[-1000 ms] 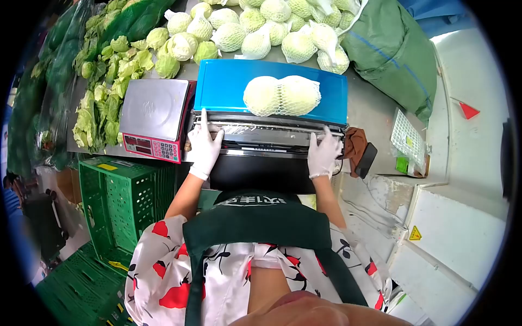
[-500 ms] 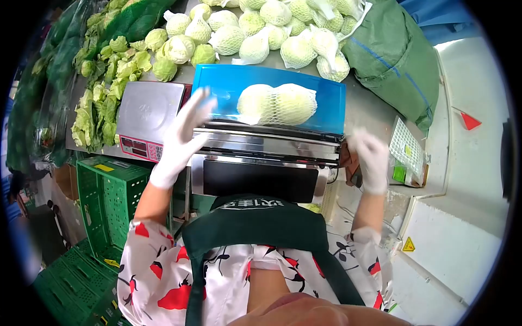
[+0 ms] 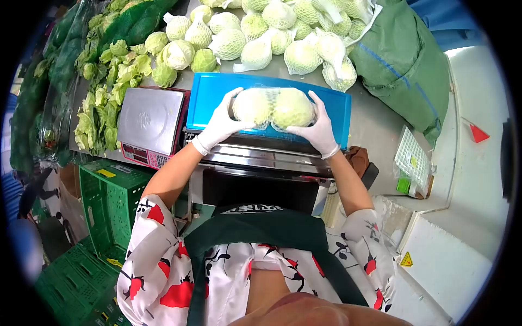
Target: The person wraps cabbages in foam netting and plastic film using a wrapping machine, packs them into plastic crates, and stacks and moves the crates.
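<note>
Two round pale cabbages in white foam netting [image 3: 273,108] lie side by side over the blue tray [image 3: 337,103]. My left hand [image 3: 224,120], in a white glove, clasps their left end. Round their right end is my right hand [image 3: 321,127], gloved too, with its thumb at the lower edge. Clear film shows around the netting. Just below the tray runs the metal front of the wrapping machine [image 3: 261,156], with a black panel [image 3: 255,190] under it.
A scale [image 3: 151,117] stands left of the tray, beside loose leaves [image 3: 92,122]. Netted cabbages [image 3: 261,51] lie behind it. At the right are a green sack [image 3: 402,70] and a white grid tray [image 3: 413,155]. Green crates [image 3: 109,206] stand at lower left.
Both hands have moved from the machine's front edge, out to its sides, then in onto the netted cabbages and taken hold of them.
</note>
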The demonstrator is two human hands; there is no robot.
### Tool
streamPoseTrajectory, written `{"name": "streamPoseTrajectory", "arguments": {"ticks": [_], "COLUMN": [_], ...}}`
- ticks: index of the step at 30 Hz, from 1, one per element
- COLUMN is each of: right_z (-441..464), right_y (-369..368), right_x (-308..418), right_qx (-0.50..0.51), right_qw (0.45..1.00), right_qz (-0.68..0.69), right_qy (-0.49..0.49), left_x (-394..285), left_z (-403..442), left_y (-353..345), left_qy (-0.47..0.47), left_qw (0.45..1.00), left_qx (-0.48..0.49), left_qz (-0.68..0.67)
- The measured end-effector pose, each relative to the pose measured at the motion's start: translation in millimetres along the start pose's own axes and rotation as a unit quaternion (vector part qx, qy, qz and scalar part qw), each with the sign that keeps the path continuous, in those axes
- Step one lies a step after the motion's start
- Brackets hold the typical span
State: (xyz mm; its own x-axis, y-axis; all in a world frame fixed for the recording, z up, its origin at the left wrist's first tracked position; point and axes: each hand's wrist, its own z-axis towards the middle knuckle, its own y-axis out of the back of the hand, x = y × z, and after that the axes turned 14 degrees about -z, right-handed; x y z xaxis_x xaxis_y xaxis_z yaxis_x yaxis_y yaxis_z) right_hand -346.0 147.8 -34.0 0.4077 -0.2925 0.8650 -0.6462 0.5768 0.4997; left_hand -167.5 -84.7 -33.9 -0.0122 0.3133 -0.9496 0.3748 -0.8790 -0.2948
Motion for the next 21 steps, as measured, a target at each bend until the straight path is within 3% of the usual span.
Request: {"name": "streamPoseTrajectory", "arguments": {"ticks": [2, 7, 9, 13, 15, 17, 20, 21], "right_z": [-9, -47, -73, -159, -198, -234, -218, -208], "right_y": [-6, -13, -16, -23, -23, -40, -49, -52], "right_x": [2, 33, 48, 59, 85, 55, 57, 52], "right_qx": [-0.005, 0.010, 0.022, 0.080, 0.128, 0.152, 0.185, 0.202], "right_qw": [0.995, 0.963, 0.968, 0.954, 0.937, 0.924, 0.902, 0.874], "right_qz": [0.081, 0.223, 0.186, 0.145, 0.120, 0.095, 0.133, 0.198], "right_qy": [-0.053, -0.153, -0.167, -0.250, -0.302, -0.337, -0.367, -0.395], "left_x": [0, -15, -31, -21, -12, 14, 42, 55], "left_z": [-11, -56, -80, -159, -199, -224, -221, -218], "left_y": [-5, -21, -29, -11, -11, -7, -4, 1], "left_qy": [0.018, 0.065, 0.090, 0.234, 0.309, 0.356, 0.381, 0.384], "left_qw": [0.996, 0.992, 0.993, 0.942, 0.925, 0.909, 0.882, 0.879], "left_qx": [-0.007, -0.051, -0.038, 0.094, 0.112, 0.096, 0.065, 0.053], "left_qz": [-0.089, -0.099, -0.068, -0.223, -0.193, -0.195, -0.272, -0.277]}}
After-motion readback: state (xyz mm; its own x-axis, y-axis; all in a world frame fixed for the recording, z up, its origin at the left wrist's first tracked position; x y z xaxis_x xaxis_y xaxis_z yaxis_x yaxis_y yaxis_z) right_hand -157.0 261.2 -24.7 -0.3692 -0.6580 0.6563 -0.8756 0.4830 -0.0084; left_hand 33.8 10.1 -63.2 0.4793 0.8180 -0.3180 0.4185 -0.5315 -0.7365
